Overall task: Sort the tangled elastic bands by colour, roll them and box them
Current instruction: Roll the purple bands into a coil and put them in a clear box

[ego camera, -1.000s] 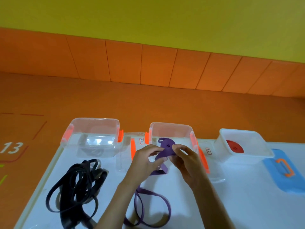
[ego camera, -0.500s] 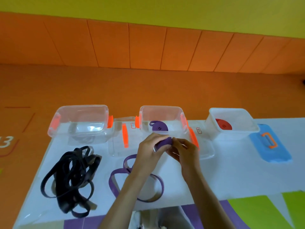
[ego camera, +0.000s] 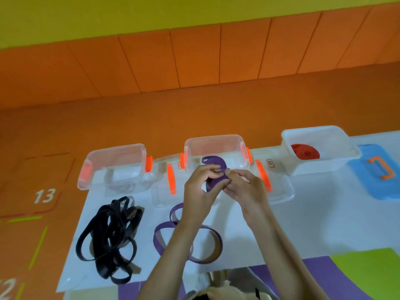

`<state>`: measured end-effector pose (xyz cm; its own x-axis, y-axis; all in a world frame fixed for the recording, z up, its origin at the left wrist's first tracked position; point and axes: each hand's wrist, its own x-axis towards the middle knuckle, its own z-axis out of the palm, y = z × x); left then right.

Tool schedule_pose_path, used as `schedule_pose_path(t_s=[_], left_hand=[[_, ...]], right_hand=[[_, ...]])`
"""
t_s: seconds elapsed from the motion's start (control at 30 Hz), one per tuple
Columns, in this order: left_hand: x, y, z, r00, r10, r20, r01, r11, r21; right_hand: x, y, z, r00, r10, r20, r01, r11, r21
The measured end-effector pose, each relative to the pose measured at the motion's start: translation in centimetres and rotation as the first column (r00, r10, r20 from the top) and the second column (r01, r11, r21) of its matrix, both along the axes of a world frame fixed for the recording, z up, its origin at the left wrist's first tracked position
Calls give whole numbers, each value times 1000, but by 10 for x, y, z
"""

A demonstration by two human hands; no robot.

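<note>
surface: white table [ego camera: 313, 224], with orange floor and wall beyond.
near edge: black bands [ego camera: 108, 239] lie tangled and unrolled; judged the main work left.
loose tail: purple band [ego camera: 159, 238] loops on the table under the left forearm and runs up to the hands.
grip: left hand [ego camera: 198, 191] and right hand [ego camera: 245, 188] both pinch the band's coiled end [ego camera: 213, 183], just in front of the middle box [ego camera: 216, 146].
boxed: one purple roll [ego camera: 213, 162] in that box; red roll [ego camera: 305, 151] in the white box [ego camera: 324, 141]; left box [ego camera: 114, 154] contents unclear.

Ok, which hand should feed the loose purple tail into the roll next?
Probably left. Both pinch the purple roll, but the left hand sits above the band's loose loops; the right hand is off to the side.
</note>
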<state>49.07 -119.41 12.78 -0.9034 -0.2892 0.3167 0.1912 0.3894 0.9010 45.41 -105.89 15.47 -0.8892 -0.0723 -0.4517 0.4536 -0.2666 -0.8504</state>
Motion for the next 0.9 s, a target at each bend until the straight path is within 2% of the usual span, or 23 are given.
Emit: schedule_pose_path(t_s=[0.1, 0.17, 0.3, 0.5, 0.6, 0.7, 0.8, 0.9], left_hand=[[-7, -5, 7, 996, -32, 79, 32, 999, 2], [-12, -6, 11, 992, -17, 122, 17, 1000, 1], [-17, 2, 13, 996, 34, 81, -30, 998, -55], [-19, 20, 22, 995, 99, 24, -100, 992, 71], [-22, 25, 29, 999, 46, 8, -47, 984, 173], [-24, 24, 34, 999, 43, -26, -36, 971, 236], [-32, 26, 38, 997, 74, -17, -70, 982, 177], [-41, 23, 42, 996, 42, 85, -47, 997, 62]], right_hand=[[-8, 5, 2, 999, 25, 33, -23, 998, -50], [-13, 10, 1, 995, 100, 21, -98, 993, -61], [-29, 17, 3, 971, 236, 34, -226, 957, -182], [-40, 23, 10, 983, 169, 76, -134, 932, -337], [-41, 28, 10, 977, 158, 144, -68, 868, -491], [-42, 31, 13, 965, 204, 163, -78, 820, -568], [-42, 33, 17, 951, 253, 178, -109, 812, -574], [-41, 39, 15, 954, 219, 205, -69, 825, -561]])
